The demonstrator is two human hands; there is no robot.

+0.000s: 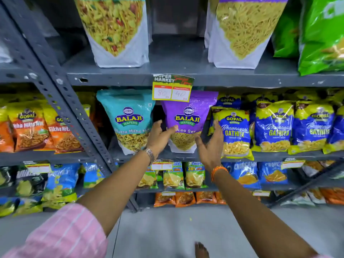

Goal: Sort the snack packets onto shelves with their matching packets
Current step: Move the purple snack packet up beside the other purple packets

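Head view: both hands point(186, 140) spread open, flanking purple packet point(188, 118).

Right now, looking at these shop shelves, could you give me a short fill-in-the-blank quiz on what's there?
1. The purple Balaji packet stands between both open hands and reads Aloo ____.
2. The teal Balaji packet stands to the ____ of the purple one.
3. The left hand has a ____ on its wrist.
4. The price tag above shows 80 and ____.

Missing words: Sev; left; watch; 40
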